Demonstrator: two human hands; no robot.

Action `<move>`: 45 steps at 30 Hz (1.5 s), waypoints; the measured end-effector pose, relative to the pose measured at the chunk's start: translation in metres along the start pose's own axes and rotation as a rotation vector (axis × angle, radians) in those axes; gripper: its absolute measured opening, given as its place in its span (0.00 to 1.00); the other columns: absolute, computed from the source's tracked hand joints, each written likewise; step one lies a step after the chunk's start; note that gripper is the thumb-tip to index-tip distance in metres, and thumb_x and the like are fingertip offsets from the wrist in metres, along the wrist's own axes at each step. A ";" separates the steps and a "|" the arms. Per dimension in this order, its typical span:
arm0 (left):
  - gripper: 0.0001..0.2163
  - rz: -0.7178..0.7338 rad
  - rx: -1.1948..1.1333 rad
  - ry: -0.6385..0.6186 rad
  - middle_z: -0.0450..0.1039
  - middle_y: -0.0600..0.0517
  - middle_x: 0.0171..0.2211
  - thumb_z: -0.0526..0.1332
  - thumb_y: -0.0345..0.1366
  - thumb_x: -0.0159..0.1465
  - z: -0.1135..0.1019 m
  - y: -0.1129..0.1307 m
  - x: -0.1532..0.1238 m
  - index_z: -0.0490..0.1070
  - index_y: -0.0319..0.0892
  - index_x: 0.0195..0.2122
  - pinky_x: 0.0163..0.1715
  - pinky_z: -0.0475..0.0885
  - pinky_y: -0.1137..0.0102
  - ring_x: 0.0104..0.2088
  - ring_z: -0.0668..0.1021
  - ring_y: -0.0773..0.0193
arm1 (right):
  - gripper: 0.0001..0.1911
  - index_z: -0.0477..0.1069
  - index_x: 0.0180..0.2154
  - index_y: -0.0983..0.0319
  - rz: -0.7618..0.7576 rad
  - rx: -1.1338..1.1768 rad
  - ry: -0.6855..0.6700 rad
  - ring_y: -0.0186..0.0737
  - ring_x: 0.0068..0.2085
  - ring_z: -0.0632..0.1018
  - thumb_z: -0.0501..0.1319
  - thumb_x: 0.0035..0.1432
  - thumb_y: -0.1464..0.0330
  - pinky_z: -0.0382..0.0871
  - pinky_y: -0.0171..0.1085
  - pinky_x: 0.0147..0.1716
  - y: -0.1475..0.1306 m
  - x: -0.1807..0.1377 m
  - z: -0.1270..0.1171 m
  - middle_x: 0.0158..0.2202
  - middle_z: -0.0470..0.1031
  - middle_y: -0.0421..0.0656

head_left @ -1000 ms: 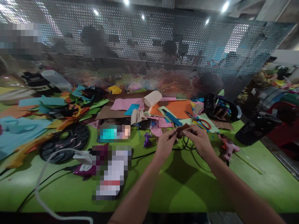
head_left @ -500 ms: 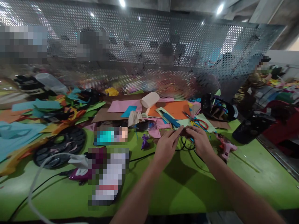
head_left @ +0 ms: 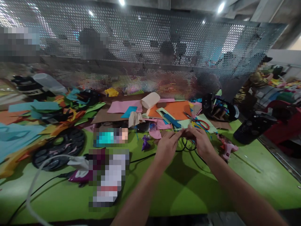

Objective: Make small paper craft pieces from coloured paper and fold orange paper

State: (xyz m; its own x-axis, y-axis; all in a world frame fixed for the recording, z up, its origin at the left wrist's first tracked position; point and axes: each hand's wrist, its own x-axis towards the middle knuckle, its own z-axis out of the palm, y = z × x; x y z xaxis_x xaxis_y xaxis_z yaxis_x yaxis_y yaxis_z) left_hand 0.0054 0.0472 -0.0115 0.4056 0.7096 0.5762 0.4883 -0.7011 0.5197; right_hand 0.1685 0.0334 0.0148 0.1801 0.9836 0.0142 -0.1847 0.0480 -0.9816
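My left hand (head_left: 166, 145) and my right hand (head_left: 202, 142) meet above the green table, fingertips pinched together. Whatever small dark thing sits between the fingers is too hidden to name. Just beyond them lie a blue-handled cutter (head_left: 172, 121) and scissors (head_left: 204, 124) with red handles, beside yellow handles partly covered by my right hand. A black cable (head_left: 143, 158) passes behind and below my hands in loops. To the right rests a pink glue gun (head_left: 228, 149); a small purple piece (head_left: 145, 143) is on the left.
Paper and felt scraps (head_left: 169, 110) are heaped along the back against a perforated metal screen (head_left: 145, 62). A black round tray (head_left: 58, 149), a purple power strip (head_left: 81, 175) with a white cable and a blurred-out long object (head_left: 111, 177) occupy the left. A dark bottle (head_left: 255, 127) lies at right.
Both hands stay together in nearly the same place, with the fingers shifting slightly; the right fingertips are raised a little. The view has moved slightly. Objects on the table look unmoved.
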 end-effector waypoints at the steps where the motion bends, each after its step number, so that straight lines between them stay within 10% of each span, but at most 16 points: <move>1: 0.20 -0.007 -0.030 -0.002 0.74 0.47 0.37 0.52 0.29 0.70 0.000 0.001 0.000 0.69 0.47 0.60 0.40 0.71 0.68 0.39 0.76 0.61 | 0.17 0.77 0.23 0.58 0.004 -0.006 -0.010 0.40 0.27 0.76 0.71 0.45 0.52 0.68 0.38 0.32 -0.002 0.000 0.001 0.24 0.79 0.41; 13: 0.07 -0.387 -0.465 0.064 0.76 0.52 0.31 0.58 0.36 0.66 -0.006 -0.001 0.004 0.74 0.42 0.39 0.33 0.68 0.72 0.31 0.76 0.64 | 0.12 0.78 0.27 0.58 0.023 -0.028 0.019 0.44 0.31 0.79 0.70 0.47 0.57 0.65 0.38 0.30 -0.002 0.003 -0.004 0.29 0.82 0.42; 45: 0.06 -0.554 -0.492 0.122 0.67 0.57 0.22 0.57 0.35 0.60 -0.007 0.001 0.005 0.68 0.42 0.27 0.27 0.60 0.73 0.25 0.67 0.68 | 0.08 0.79 0.29 0.57 -0.209 -0.110 -0.005 0.44 0.34 0.79 0.68 0.54 0.59 0.71 0.43 0.42 -0.003 -0.005 0.002 0.31 0.80 0.41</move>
State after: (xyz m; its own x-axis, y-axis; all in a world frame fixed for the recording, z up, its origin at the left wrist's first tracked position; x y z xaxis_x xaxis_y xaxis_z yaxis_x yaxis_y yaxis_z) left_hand 0.0027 0.0499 -0.0034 0.0985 0.9750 0.1994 0.1828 -0.2147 0.9594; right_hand 0.1663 0.0292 0.0179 0.1980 0.9553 0.2197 -0.0373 0.2313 -0.9722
